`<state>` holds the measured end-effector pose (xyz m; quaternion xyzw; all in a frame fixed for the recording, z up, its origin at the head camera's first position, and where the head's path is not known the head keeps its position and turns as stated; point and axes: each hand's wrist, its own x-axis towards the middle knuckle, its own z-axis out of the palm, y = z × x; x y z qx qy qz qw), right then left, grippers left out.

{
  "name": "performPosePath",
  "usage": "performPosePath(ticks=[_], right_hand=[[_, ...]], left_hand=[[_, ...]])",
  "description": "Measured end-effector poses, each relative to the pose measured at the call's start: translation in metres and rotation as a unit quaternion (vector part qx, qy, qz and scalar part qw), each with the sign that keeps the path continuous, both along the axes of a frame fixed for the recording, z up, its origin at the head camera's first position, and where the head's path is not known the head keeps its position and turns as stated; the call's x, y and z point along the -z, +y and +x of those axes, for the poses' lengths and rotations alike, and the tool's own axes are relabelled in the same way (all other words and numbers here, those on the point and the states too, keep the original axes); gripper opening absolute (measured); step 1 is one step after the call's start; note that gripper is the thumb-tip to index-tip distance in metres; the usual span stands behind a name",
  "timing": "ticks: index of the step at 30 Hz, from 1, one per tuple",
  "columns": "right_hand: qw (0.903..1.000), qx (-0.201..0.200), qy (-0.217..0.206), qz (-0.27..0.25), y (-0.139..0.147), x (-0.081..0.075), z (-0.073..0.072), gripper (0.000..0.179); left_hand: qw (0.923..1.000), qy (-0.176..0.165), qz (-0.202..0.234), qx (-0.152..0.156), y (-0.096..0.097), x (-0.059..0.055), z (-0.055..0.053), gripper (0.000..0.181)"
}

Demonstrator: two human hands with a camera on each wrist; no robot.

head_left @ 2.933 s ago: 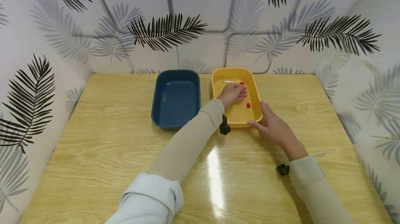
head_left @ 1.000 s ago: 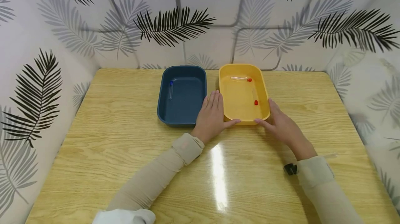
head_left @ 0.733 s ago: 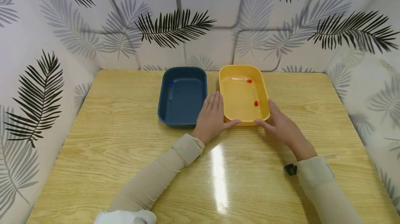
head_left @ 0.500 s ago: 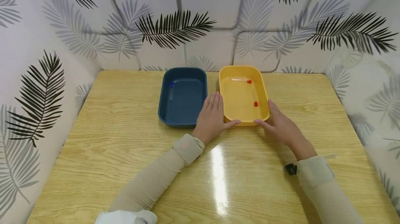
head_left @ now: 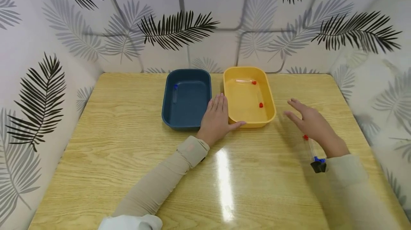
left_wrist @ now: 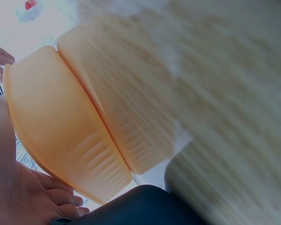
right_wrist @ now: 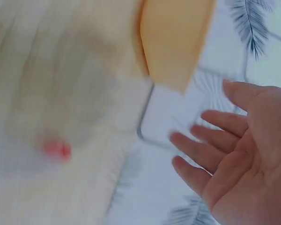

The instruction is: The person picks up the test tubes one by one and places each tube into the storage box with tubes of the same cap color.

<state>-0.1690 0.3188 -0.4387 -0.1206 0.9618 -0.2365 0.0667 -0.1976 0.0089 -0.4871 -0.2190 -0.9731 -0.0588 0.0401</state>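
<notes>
With straight fingers, my left hand [head_left: 213,121] touches the yellow bin [head_left: 244,105] along its left side, thumb at the front rim. The left wrist view shows the bin's outer wall [left_wrist: 61,122]. Two clear test tubes with red caps [head_left: 254,82] lie inside the bin. Out to the right of it, my right hand [head_left: 313,124] is raised with fingers spread and holds nothing. Beneath that hand, partly hidden, a red cap [head_left: 305,137] and a blue cap [head_left: 318,159] show on clear tubes on the table. The right wrist view blurs the red cap [right_wrist: 58,149].
A dark blue bin [head_left: 187,114] stands left of the yellow one and holds a tube with a blue cap [head_left: 175,86]. Both sit near the back of the wooden table [head_left: 128,141], before a leaf-patterned curtain [head_left: 199,1].
My right hand has let go of the yellow bin's front right corner and moved right, uncovering tubes there. Earlier, my left hand came out of the bin to its left side, where it stays.
</notes>
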Motion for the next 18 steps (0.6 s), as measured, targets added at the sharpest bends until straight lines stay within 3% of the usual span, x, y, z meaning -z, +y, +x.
performPosePath(ticks=[4,8,13,18], right_hand=[[0.9986,0.016,0.033,0.038,0.028,-0.015,0.011,0.055],[0.9972,0.019,0.045,0.057,0.053,-0.019,0.023,0.046],[0.9978,0.02,0.016,0.061,0.068,-0.011,0.037,0.037],[0.9975,0.013,-0.018,0.067,0.066,0.0,0.046,0.03]], left_hand=[[1.0,0.001,-0.001,0.002,0.0,-0.001,0.0,0.113],[1.0,0.003,0.005,0.001,0.001,-0.002,0.001,0.112],[1.0,-0.004,0.009,0.002,0.001,-0.003,0.001,0.113],[0.9999,-0.007,0.01,0.0,0.001,-0.003,0.001,0.112]])
